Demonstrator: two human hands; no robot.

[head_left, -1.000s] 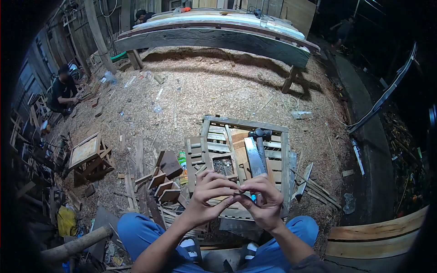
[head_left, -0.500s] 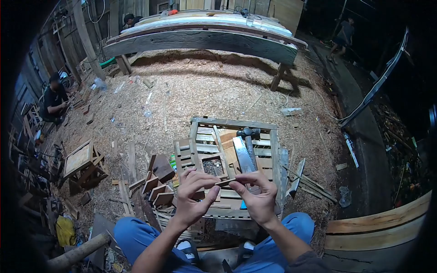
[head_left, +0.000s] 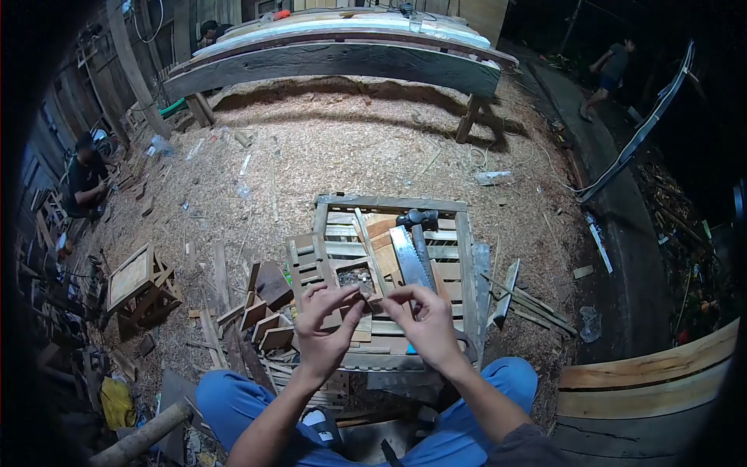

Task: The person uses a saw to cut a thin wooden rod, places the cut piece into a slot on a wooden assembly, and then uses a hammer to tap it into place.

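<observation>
My left hand [head_left: 323, 327] and my right hand [head_left: 424, 323] are raised together over a slatted wooden frame [head_left: 467, 257]. Between the fingertips of both hands is a small thin piece of wood [head_left: 373, 298]. On the frame lie a hand saw [head_left: 407, 257], a hammer [head_left: 419, 219] and a small open box of nails [head_left: 356, 278]. My knees in blue trousers [head_left: 226, 397] show below.
Wood shavings cover the ground. Small wooden blocks [head_left: 264, 311] lie left of the frame, a low wooden stool [head_left: 136, 280] further left. A long heavy timber [head_left: 334, 58] rests on trestles at the back. A person [head_left: 82, 179] crouches at far left, another [head_left: 611, 66] walks at top right.
Both hands moved slightly up and away from me over the frame, still pinching the small piece. The view tilted down a little.
</observation>
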